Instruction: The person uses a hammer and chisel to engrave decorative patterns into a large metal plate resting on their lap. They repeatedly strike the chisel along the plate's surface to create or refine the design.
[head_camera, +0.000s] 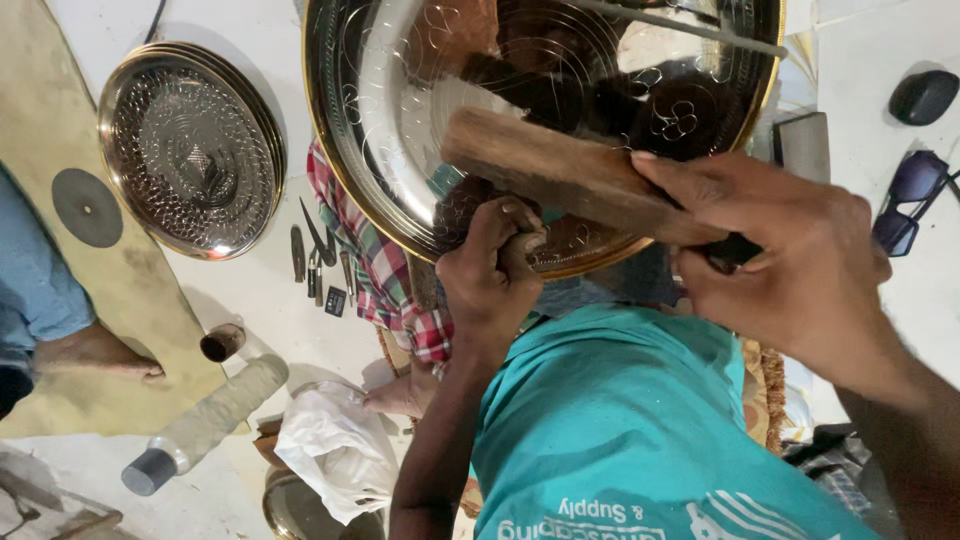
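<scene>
Wooden mallet (570, 175), two hands (490, 275), two brass trays (400, 120)

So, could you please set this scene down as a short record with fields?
Left hand: fist closed on a small tool against the tray rim
Right hand: holds a wooden block over the tray
Tray: large, shiny, engraved, gold-edged
Second tray: on the floor, left
Nearby: small tools, bottle, sunglasses

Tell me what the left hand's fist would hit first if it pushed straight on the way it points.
The left hand points up the picture at the large engraved metal tray. It seems to touch the tray's lower rim already, so the tray comes first; the wooden block in the right hand lies just beyond. Depth is unclear.
</scene>
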